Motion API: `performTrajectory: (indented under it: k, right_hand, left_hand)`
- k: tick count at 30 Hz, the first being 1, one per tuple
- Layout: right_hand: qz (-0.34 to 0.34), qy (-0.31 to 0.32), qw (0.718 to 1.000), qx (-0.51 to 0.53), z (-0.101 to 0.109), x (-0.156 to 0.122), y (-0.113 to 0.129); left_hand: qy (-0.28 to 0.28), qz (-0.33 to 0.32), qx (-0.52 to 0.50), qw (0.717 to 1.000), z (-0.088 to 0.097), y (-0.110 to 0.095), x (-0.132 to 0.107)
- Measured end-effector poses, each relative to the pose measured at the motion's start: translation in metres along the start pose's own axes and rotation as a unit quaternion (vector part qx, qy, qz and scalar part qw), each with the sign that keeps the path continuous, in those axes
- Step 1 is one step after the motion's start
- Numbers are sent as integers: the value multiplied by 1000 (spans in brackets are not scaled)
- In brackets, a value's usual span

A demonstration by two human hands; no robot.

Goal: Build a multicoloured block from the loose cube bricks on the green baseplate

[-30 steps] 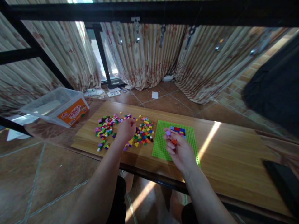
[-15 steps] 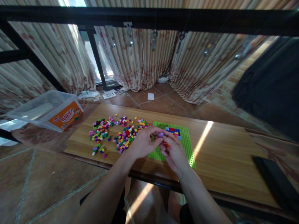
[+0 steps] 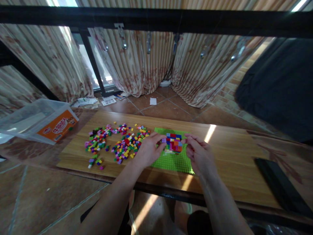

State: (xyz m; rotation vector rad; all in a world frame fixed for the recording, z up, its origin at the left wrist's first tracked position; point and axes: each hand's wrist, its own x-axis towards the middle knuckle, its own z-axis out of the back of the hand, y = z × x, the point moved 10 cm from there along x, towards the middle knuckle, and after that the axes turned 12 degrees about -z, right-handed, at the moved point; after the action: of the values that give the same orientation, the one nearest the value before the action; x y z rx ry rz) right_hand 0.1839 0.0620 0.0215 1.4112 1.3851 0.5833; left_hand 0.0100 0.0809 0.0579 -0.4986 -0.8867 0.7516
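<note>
Left hand (image 3: 146, 150) pinches a purple brick (image 3: 163, 140) at frame centre, beside the brick block (image 3: 174, 142) on the green baseplate (image 3: 174, 160). Right hand (image 3: 199, 154) — fingers curled, contents indiscernible — flanks the block. Align studs squarely — press straight down.

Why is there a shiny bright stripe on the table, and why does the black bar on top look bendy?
In the head view, sunlight falls in a strip across the wooden table, right of the green baseplate; the wide lens bows the black bar, and the picture's edges look smeared.
</note>
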Motion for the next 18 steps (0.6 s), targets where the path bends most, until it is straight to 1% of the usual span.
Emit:
performTrajectory:
  k: [2, 4, 7, 9, 13, 18]
  right_hand:
    - [13, -24, 1000, 7, 13, 5, 5]
    - [14, -38, 999, 9, 20, 7, 4]
    - [9, -38, 999, 8, 20, 9, 0]
    - [6, -36, 999, 7, 19, 10, -3]
    - [12, -41, 999, 2, 22, 12, -3]
    - [12, -42, 999, -4, 23, 13, -2]
  left_hand:
    - [17, -14, 30, 999, -8, -1, 1]
    - [26, -15, 59, 998, -14, -1, 2]
    - [41, -11, 99, 994, -21, -2, 5]
    - [50, -24, 117, 992, -25, -6, 7]
    - [30, -61, 140, 988, -26, -15, 10]
    - [19, -61, 163, 985, -27, -12, 12]
